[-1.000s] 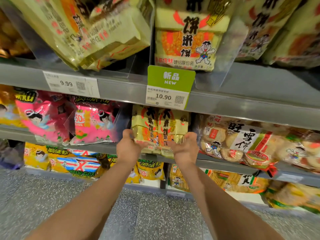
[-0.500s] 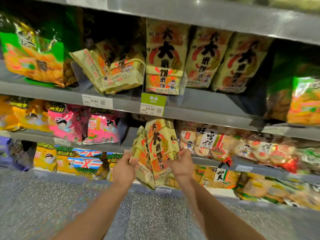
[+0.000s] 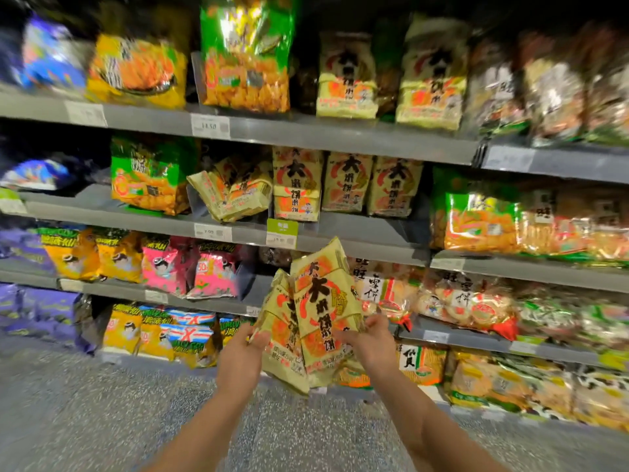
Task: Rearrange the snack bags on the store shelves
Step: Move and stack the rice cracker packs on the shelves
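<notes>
Two pale yellow rice-cracker bags [image 3: 315,315] with big black characters hang in front of the shelves, held between my hands. My left hand [image 3: 242,352] grips the left bag's edge. My right hand [image 3: 369,338] grips the right bag's side. The same kind of bags [image 3: 347,182] stand upright on the shelf above, and a few more of them [image 3: 231,192] lie slumped to their left. The slot on the shelf behind my bags [image 3: 272,257] looks dark and mostly hidden.
Grey shelves [image 3: 374,229] run across the view, packed with pink bags [image 3: 190,267], green-and-orange bags [image 3: 149,178] and clear rice-cracker packs [image 3: 466,301]. A green price tag [image 3: 281,233] hangs above my bags. Speckled grey floor [image 3: 102,420] lies below.
Both hands pulled the two yellow bags off the shelf and out toward me. My view has backed away and tilted up, showing more shelves.
</notes>
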